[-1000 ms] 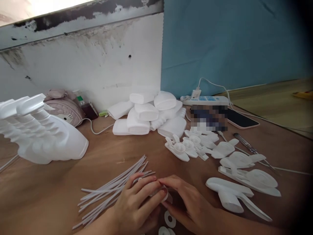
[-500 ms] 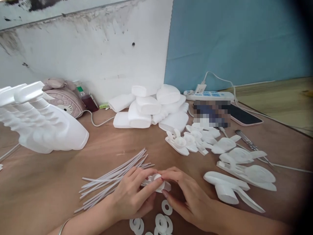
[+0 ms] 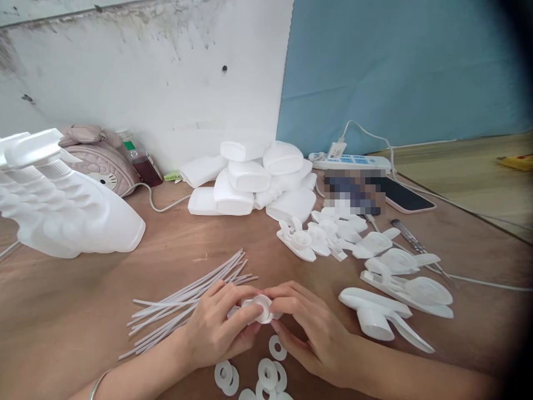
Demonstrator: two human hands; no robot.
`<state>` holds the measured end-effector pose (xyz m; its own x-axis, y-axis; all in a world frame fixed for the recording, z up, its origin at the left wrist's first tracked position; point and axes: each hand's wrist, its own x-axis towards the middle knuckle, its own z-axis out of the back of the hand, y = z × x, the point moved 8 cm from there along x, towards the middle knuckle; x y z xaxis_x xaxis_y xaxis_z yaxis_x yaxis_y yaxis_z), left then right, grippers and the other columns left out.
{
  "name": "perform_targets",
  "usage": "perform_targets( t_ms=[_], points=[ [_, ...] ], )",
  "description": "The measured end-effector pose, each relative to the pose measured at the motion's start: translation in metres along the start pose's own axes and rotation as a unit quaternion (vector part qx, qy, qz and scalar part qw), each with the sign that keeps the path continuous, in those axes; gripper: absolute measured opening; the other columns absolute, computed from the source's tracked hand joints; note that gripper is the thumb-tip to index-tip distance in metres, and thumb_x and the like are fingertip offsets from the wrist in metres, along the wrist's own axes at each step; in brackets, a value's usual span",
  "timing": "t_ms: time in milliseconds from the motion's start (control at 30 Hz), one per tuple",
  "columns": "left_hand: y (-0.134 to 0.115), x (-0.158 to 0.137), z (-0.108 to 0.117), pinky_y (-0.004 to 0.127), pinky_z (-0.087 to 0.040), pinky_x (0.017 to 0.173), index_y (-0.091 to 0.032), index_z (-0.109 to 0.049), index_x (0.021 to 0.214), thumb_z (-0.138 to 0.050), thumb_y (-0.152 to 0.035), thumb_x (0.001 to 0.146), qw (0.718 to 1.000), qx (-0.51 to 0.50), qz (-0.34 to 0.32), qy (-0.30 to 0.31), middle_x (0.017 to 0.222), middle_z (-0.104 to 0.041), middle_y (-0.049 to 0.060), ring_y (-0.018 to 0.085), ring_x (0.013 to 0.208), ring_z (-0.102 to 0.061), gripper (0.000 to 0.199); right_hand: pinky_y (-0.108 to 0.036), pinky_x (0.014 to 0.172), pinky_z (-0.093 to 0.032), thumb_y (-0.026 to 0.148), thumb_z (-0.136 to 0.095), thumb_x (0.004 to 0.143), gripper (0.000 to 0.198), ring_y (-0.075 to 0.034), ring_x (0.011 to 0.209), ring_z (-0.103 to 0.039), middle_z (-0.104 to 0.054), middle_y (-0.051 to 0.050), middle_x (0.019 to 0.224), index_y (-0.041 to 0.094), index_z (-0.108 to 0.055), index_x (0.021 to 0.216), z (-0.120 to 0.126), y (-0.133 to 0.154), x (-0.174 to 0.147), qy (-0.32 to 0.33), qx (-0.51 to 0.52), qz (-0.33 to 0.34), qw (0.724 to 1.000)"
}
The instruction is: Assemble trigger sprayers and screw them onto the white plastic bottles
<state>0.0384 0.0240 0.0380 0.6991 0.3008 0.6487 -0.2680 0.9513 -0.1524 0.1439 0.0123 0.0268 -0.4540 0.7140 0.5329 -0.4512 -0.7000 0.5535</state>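
Observation:
Both of my hands meet at the table's front, closed around a white plastic spray-head part (image 3: 263,309) whose round cup faces up. My left hand (image 3: 220,319) grips it from the left, with the thumb at the cup. From the other side, my right hand (image 3: 310,328) has its fingertips on the part's right edge. The fingers hide much of its shape. Just below lie several flat white ring washers (image 3: 267,373). Thin white plastic tubes (image 3: 187,300) lie in a loose bundle beside my left hand.
More white spray-head parts (image 3: 375,322) are spread on the right. White bottles (image 3: 245,178) are piled by the wall, and others (image 3: 79,205) with tops stand left. Farther back are a pink bag (image 3: 97,161), a power strip (image 3: 353,162), a phone (image 3: 402,194) and a screwdriver (image 3: 410,236).
The fingers of my right hand have come in closer on the spray-head part, and its cup is tipped more toward me. The whole view has shifted slightly.

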Motion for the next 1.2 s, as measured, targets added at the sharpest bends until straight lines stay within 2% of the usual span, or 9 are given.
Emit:
perform_targets(
  t_ms=[267, 467, 600, 900, 1200],
  points=[
    [-0.002, -0.001, 0.001, 0.027, -0.040, 0.058, -0.015, -0.052, 0.087, -0.052, -0.009, 0.073, 1.000, -0.005, -0.007, -0.005, 0.092, -0.062, 0.010, 0.012, 0.061, -0.049, 0.016, -0.031, 0.071, -0.047, 0.008, -0.042, 0.081, 0.019, -0.016, 0.082, -0.055, -0.060, -0.008, 0.099, 0.019, -0.048, 0.096, -0.006, 0.003, 0.000, 0.042, -0.043, 0.002, 0.998],
    [0.003, -0.004, -0.005, 0.029, -0.040, 0.062, -0.014, -0.052, 0.094, -0.051, -0.011, 0.074, 1.000, -0.018, 0.009, 0.018, 0.099, -0.062, 0.012, 0.017, 0.074, -0.057, 0.020, -0.032, 0.072, -0.047, 0.012, -0.045, 0.080, 0.020, -0.018, 0.084, -0.056, -0.060, -0.010, 0.103, 0.018, -0.047, 0.100, -0.010, 0.000, -0.001, 0.051, -0.056, -0.005, 0.997],
    [0.004, -0.004, -0.003, 0.030, -0.040, 0.063, -0.013, -0.051, 0.096, -0.052, -0.012, 0.074, 1.000, -0.023, 0.017, 0.011, 0.101, -0.063, 0.011, 0.017, 0.078, -0.058, 0.023, -0.034, 0.073, -0.047, 0.010, -0.045, 0.078, 0.026, -0.019, 0.085, -0.056, -0.061, -0.010, 0.101, 0.016, -0.045, 0.104, -0.011, 0.000, -0.003, 0.039, -0.058, -0.006, 0.998],
    [-0.004, -0.002, 0.005, 0.028, -0.039, 0.058, -0.014, -0.056, 0.088, -0.053, -0.013, 0.071, 1.000, 0.009, -0.012, -0.028, 0.092, -0.067, 0.009, 0.014, 0.064, -0.054, 0.017, -0.033, 0.066, -0.046, 0.010, -0.044, 0.080, 0.020, -0.018, 0.077, -0.055, -0.061, -0.011, 0.103, 0.017, -0.048, 0.098, -0.012, 0.007, -0.002, 0.046, -0.104, 0.024, 0.993],
    [-0.006, -0.002, 0.006, 0.030, -0.041, 0.059, -0.015, -0.055, 0.089, -0.052, -0.015, 0.069, 0.998, 0.041, -0.027, -0.033, 0.090, -0.060, 0.011, 0.017, 0.071, -0.054, 0.021, -0.032, 0.065, -0.046, 0.011, -0.042, 0.080, 0.023, -0.018, 0.076, -0.056, -0.061, -0.010, 0.101, 0.017, -0.051, 0.099, -0.014, 0.008, -0.004, 0.048, -0.123, 0.046, 0.990]
  ],
)
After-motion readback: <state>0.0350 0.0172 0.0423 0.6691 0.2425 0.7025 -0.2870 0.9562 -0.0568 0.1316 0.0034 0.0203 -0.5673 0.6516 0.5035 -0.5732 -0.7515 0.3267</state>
